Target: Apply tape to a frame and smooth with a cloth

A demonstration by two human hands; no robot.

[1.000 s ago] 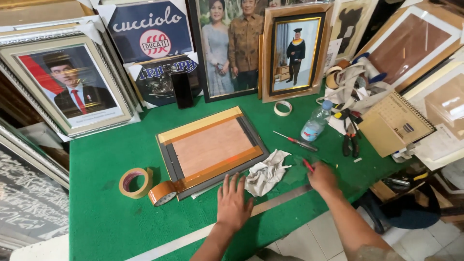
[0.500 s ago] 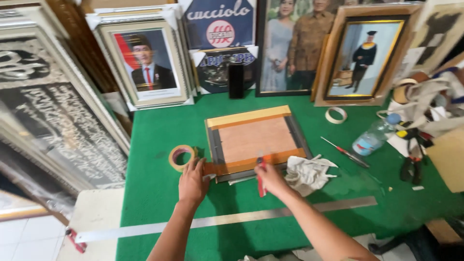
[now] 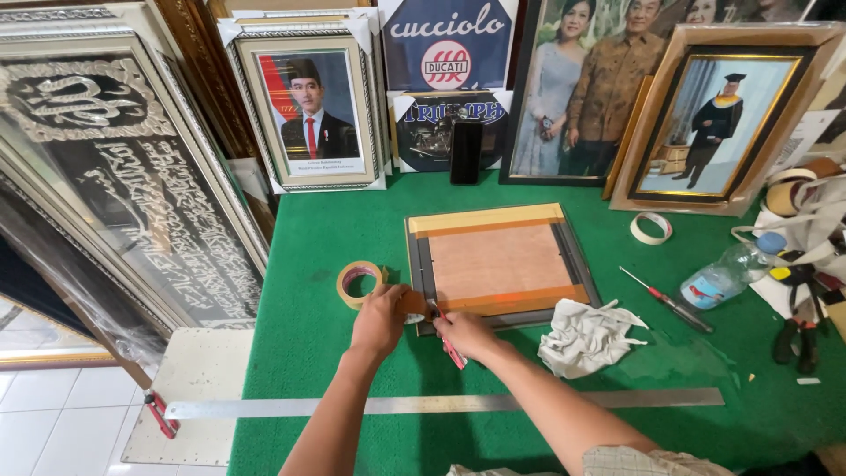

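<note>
A: Since half a second ago both hands have closed in on the near left corner of the picture frame (image 3: 499,266), and the red cutter (image 3: 448,342) has come down from standing upright to lying low at that corner.

B: What does the left hand (image 3: 379,319) have?

A: It is curled over a roll of brown tape (image 3: 412,304), pressing it against the frame's corner. The right hand (image 3: 464,333) is gripped around the cutter, its tip at the tape.

B: And the frame?

A: Face down in the middle of the picture on the green bench (image 3: 308,353), brown tape along its far and near edges.

B: Around it?

A: A tape ring (image 3: 359,282) just left of the left hand, a crumpled white cloth (image 3: 589,337) lower right of the frame, a screwdriver (image 3: 666,300) and a plastic bottle (image 3: 730,275) further right, and a long steel ruler (image 3: 441,405) across the bottom, under the forearms.
</note>
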